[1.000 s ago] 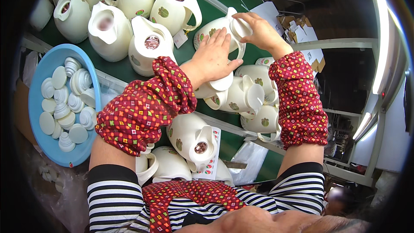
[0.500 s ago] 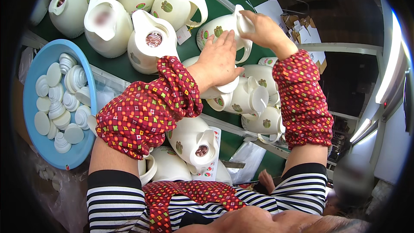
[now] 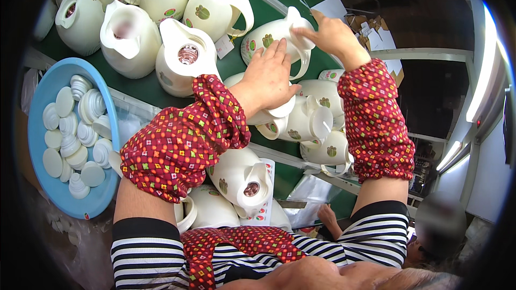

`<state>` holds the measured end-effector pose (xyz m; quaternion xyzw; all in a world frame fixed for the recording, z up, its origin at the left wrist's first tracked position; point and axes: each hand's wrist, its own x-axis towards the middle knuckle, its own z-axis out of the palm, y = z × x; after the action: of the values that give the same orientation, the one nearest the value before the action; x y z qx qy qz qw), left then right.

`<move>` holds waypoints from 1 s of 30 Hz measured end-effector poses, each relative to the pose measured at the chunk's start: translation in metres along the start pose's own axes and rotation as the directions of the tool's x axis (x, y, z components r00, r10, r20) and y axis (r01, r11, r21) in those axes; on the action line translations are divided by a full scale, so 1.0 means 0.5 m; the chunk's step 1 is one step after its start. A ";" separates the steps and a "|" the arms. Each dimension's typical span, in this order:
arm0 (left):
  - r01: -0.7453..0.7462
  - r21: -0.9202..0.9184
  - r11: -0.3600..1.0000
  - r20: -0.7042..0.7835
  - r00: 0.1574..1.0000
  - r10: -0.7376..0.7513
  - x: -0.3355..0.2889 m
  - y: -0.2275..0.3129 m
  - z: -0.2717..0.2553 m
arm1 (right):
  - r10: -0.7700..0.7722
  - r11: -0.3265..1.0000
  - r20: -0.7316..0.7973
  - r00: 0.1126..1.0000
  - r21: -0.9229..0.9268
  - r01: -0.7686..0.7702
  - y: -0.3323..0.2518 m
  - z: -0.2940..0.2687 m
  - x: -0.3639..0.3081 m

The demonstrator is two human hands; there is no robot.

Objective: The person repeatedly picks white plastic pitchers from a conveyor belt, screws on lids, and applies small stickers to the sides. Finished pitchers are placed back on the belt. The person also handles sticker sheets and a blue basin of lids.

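Note:
A white vacuum jug (image 3: 269, 37) with a leaf-like emblem lies on its side at the upper middle of the green table. My left hand (image 3: 269, 78) rests with fingers stretched out flat over the jug's lower side and another jug beneath my palm. At the first jug's top end is my right hand (image 3: 334, 36). Its thumb touches the top, and its index finger points away, apart from the thumb. To the left stands an upright jug (image 3: 177, 72) without a lid, its shiny pinkish inside showing.
Several open jugs (image 3: 129, 43) stand at the upper left. A blue basin (image 3: 75, 204) at the left holds several white stoppers and discs. More jugs (image 3: 314, 118) lie beside my right sleeve, another (image 3: 236, 177) near my body. Another person's hand (image 3: 329, 219) shows at the lower right.
My right hand has loosened from around the jug's top, its index finger lifting away from the thumb. My left hand stays in place. The whole view has shifted slightly.

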<state>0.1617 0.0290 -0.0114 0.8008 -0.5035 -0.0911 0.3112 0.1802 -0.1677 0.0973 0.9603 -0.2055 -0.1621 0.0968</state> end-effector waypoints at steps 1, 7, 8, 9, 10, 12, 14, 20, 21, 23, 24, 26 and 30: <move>-0.005 0.000 1.000 -0.008 1.000 0.005 0.000 -0.001 0.005 | -0.188 0.981 -0.076 0.979 0.032 0.191 0.009 0.008 -0.013; -0.012 -0.009 1.000 -0.020 1.000 0.012 0.002 -0.001 0.008 | -0.217 0.965 -0.105 0.971 0.126 0.229 0.017 0.038 -0.014; -0.017 -0.008 1.000 -0.002 1.000 0.017 0.004 0.004 0.006 | -0.137 0.988 -0.094 0.986 0.059 0.143 0.008 0.043 -0.017; -0.008 -0.006 1.000 -0.002 1.000 0.008 0.004 0.007 0.005 | -0.055 0.998 -0.087 0.995 -0.009 0.055 -0.012 0.054 -0.018; -0.008 0.002 1.000 0.000 1.000 0.008 0.003 0.007 0.002 | 0.035 0.997 -0.092 0.995 -0.072 -0.042 -0.021 0.058 -0.020; -0.025 0.007 1.000 -0.022 0.999 0.025 0.011 0.010 0.001 | 0.051 0.987 0.010 0.999 0.151 -0.052 0.016 0.046 0.007; -0.052 0.017 0.999 -0.042 0.998 0.052 0.008 0.006 0.004 | 0.038 0.914 0.115 0.993 0.397 -0.081 0.025 0.033 0.012; -0.050 0.133 0.990 -0.093 0.994 0.063 0.005 0.008 0.009 | 0.036 0.969 0.084 0.996 0.241 -0.056 -0.009 0.016 0.011; -0.042 0.173 0.984 -0.083 0.995 0.057 0.001 0.015 0.009 | 0.042 0.985 0.083 0.996 0.165 -0.056 -0.016 0.022 0.011; -0.097 0.288 0.953 -0.082 0.989 0.125 0.011 0.039 -0.009 | 0.032 0.991 -0.021 0.999 0.128 -0.029 -0.005 0.053 0.020; -0.104 0.228 0.968 0.033 0.995 0.099 0.025 0.058 -0.018 | 0.026 0.994 -0.074 0.997 0.106 -0.018 0.006 0.067 0.026; -0.065 0.111 0.992 0.252 0.967 0.035 0.054 0.090 -0.033 | 0.089 0.963 0.001 0.996 0.256 -0.086 -0.011 0.034 0.003; 0.092 0.067 0.994 0.359 0.927 -0.110 0.131 0.124 -0.032 | 0.249 0.875 0.200 0.948 0.373 -0.309 0.006 0.018 0.016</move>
<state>0.1538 -0.0394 0.0489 0.8026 -0.5124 -0.2405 0.1884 0.1830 -0.1748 0.0872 0.9053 -0.3774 -0.1708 -0.0940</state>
